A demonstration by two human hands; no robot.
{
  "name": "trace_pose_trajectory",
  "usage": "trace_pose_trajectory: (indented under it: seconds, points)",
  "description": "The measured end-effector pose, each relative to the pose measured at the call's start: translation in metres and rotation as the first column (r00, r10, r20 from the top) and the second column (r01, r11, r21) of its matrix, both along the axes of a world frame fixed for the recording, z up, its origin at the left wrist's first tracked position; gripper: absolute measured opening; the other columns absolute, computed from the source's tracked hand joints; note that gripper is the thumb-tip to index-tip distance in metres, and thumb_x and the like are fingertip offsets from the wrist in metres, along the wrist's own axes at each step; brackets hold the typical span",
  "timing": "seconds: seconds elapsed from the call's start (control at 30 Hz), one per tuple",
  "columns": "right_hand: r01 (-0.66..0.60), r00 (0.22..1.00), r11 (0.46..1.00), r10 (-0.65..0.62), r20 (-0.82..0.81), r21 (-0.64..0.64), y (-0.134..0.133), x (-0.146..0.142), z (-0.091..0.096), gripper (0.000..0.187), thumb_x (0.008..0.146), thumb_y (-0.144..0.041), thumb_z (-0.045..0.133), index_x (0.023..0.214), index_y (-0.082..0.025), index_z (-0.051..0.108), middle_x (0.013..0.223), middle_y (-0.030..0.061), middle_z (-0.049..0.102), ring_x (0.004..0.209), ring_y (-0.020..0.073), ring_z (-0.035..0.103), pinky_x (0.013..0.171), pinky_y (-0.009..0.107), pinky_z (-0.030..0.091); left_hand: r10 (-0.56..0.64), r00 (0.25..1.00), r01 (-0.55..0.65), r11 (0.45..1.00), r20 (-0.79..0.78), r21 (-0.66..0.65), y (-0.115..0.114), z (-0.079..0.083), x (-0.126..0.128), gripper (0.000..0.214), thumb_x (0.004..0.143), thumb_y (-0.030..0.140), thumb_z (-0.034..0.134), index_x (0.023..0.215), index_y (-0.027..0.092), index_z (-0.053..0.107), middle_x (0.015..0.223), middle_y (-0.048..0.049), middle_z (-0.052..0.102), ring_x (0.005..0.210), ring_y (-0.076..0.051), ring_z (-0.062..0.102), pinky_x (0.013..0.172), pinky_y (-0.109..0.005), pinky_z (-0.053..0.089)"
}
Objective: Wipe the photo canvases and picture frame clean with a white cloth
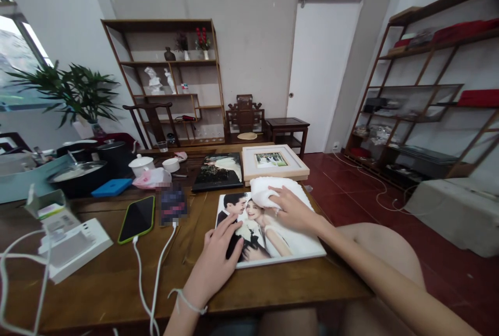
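A photo panel [288,240] with a couple's portrait lies flat near the front edge of the wooden table. My left hand [218,247] rests on its left side, fingers stretched out and apart over the print. At the panel's upper part, my right hand [292,207] presses on a white cloth [260,190], its fingers bent over the fabric. Part of the cloth spreads behind that hand toward the panel's far edge. Just beyond are a pale framed picture [302,171] and a dark photo album or panel [202,176].
Left of the panel lie a phone [136,217] with a green case and a white cable [139,268]. An opened white box [80,247], a blue box [112,187], a lidded white cup [141,164] and a dark pan [78,176] stand farther left.
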State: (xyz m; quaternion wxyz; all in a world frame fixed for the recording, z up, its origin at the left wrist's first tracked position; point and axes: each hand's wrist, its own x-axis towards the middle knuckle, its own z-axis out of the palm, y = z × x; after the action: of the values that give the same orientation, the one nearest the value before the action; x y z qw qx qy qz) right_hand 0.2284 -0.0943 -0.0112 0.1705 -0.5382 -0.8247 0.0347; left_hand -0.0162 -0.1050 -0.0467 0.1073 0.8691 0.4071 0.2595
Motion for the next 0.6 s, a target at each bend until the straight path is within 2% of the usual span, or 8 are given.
trace_pose_trajectory:
  seconds: [0.1, 0.2, 0.3, 0.4, 0.5, 0.6]
  points:
    - [-0.013, 1.000, 1.000, 0.013, -0.006, -0.008, -0.014, -0.011, -0.002, 0.028, 0.087, -0.022, 0.043, 0.107, -0.016, 0.061, 0.126, 0.0139, 0.054, 0.132, 0.0263, 0.027, 0.107, 0.052, 0.016, -0.006, 1.000, 0.006, 1.000, 0.000, -0.014, 0.001, -0.001, -0.001, 0.033, 0.091, 0.030, 0.038, 0.122, 0.025, 0.049, 0.138, -0.0076, 0.046, 0.129, -0.022, 0.038, 0.102, -0.046, 0.034]
    - [-0.036, 0.999, 0.999, 0.035, -0.033, -0.025, -0.051, -0.024, -0.006, 0.027, 0.083, -0.019, 0.045, 0.105, -0.017, 0.061, 0.128, 0.0109, 0.054, 0.134, 0.0269, 0.024, 0.108, 0.054, 0.012, -0.008, 1.000, 0.009, 1.000, 0.018, -0.019, 0.002, -0.001, 0.000, 0.033, 0.092, 0.028, 0.033, 0.122, 0.026, 0.049, 0.137, -0.0064, 0.047, 0.130, -0.020, 0.038, 0.102, -0.045, 0.034]
    - [-0.090, 0.995, 0.994, 0.086, -0.057, -0.066, -0.093, -0.034, -0.004, 0.026, 0.079, -0.016, 0.047, 0.100, -0.020, 0.062, 0.136, 0.0048, 0.046, 0.135, 0.0262, 0.019, 0.110, 0.053, 0.008, -0.004, 1.000, 0.004, 1.000, 0.026, -0.015, 0.002, -0.002, 0.000, 0.034, 0.092, 0.027, 0.033, 0.122, 0.026, 0.049, 0.137, -0.0059, 0.046, 0.129, -0.019, 0.039, 0.103, -0.045, 0.034]
    - [-0.150, 0.988, 0.980, 0.144, -0.055, -0.130, -0.114, -0.035, 0.003, 0.024, 0.078, -0.015, 0.048, 0.097, -0.022, 0.062, 0.137, 0.0029, 0.046, 0.135, 0.0242, 0.020, 0.111, 0.050, 0.010, -0.008, 1.000, 0.008, 1.000, 0.007, -0.016, 0.002, -0.003, 0.000, 0.034, 0.091, 0.025, 0.036, 0.122, 0.025, 0.050, 0.137, -0.0064, 0.046, 0.129, -0.021, 0.038, 0.102, -0.045, 0.034]
    - [-0.105, 0.994, 0.984, 0.100, -0.043, -0.142, -0.101, -0.027, 0.008, 0.023, 0.080, -0.018, 0.048, 0.098, -0.020, 0.062, 0.130, 0.0098, 0.052, 0.133, 0.0238, 0.028, 0.109, 0.048, 0.017, -0.003, 1.000, 0.003, 1.000, 0.012, 0.000, 0.002, -0.003, 0.000, 0.034, 0.090, 0.025, 0.037, 0.121, 0.025, 0.050, 0.136, -0.0068, 0.047, 0.129, -0.021, 0.039, 0.102, -0.045, 0.035]
    - [-0.076, 0.997, 0.994, 0.074, -0.032, -0.075, -0.062, -0.015, 0.006, 0.025, 0.085, -0.023, 0.047, 0.104, -0.017, 0.061, 0.130, 0.0148, 0.050, 0.130, 0.0250, 0.032, 0.107, 0.049, 0.021, -0.002, 1.000, 0.001, 1.000, 0.030, 0.018, 0.001, -0.004, 0.000, 0.034, 0.090, 0.024, 0.037, 0.121, 0.025, 0.051, 0.135, -0.0069, 0.048, 0.128, -0.021, 0.041, 0.101, -0.045, 0.036]
